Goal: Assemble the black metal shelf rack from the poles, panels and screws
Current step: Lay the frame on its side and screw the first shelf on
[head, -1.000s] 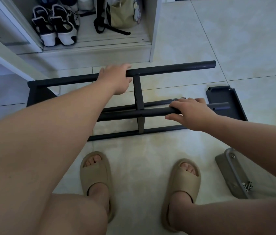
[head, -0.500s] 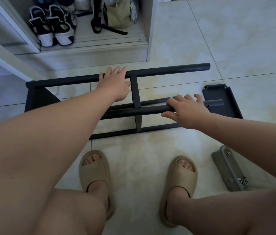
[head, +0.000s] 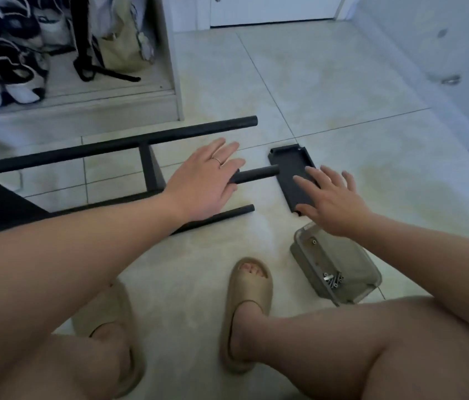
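Lying sideways on the tile floor (head: 328, 96): part-built rack frame (head: 112, 146). Left hand (head: 203, 183) flat on its middle pole (head: 256, 174), fingers straight, close together. Right hand (head: 334, 203) spread over loose end panel (head: 286, 166), possibly touching. Panel looks stiff, light; take by its long edges.

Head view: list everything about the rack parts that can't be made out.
- Rack frame: left end cut off by the image edge.
- Middle pole: left hand covers most of it.
- Black panel: near corner under right hand; contact unclear.
- Screws in clear box: too small to count.
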Tool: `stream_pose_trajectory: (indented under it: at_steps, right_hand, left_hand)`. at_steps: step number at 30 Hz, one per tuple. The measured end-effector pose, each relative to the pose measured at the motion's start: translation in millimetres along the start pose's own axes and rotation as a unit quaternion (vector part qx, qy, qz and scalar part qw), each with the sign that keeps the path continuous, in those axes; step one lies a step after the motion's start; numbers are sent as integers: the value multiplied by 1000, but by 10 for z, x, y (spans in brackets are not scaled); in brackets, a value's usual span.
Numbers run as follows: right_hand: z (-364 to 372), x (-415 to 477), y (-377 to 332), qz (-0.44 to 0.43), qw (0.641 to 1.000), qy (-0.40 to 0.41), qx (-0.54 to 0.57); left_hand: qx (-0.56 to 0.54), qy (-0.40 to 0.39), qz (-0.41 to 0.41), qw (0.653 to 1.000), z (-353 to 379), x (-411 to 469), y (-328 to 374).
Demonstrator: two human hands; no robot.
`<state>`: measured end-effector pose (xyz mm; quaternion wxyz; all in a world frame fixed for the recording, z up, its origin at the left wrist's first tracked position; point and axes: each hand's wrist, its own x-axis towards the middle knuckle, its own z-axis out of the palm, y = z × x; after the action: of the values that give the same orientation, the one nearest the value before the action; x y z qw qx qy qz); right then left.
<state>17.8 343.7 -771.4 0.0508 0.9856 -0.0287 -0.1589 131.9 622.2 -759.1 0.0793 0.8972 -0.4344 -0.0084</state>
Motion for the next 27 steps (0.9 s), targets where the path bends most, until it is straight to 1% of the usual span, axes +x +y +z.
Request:
stream_pose_trajectory:
  at_steps: [3,5,7,8,10,13,15,17,20,24,25,27]
  right_hand:
    - [238,-221,473,44,997,-61,6]
    - [417,-291,721,65,990,-121,15]
    - [590,-275,908,90,976,-192,55]
    - [682,-243,984,105,966,-221,81]
    - [875,-175,1104,132,951,-254,117]
    - [1160,-81,1192,140,943,-263,151]
    - [1364,-20,1199,136,939,-265,173]
    - [1575,28,1192,135,932,-276,192]
    - [1881,49,1156,126,922,-302,208]
    - [2226,8,1065,100,919,-335,184]
    - [2305,-16,1055,88,919,-346,168]
    - [2432,-61,1066,75,921,-355,142]
  left_hand:
    - [-20,-41,51,998,216,194,444]
    - [-53,-86,60,993,413,311,718]
    - [-88,-132,55,986,657,400,969]
    - [-112,-158,42,980,795,437,1087]
    - [-182,-204,-10,962,1090,513,1305]
    - [-282,-241,-113,922,1520,721,1578]
    - [-322,-252,-171,897,1751,907,1701]
    - [-334,-260,-206,882,1941,1073,1777]
    - [-326,-264,-242,875,2156,1182,1808]
    - [-339,-254,-271,864,2318,1123,1789]
    - [-355,-250,-288,853,2338,1086,1780]
    - [-394,-245,-334,820,2376,989,1765]
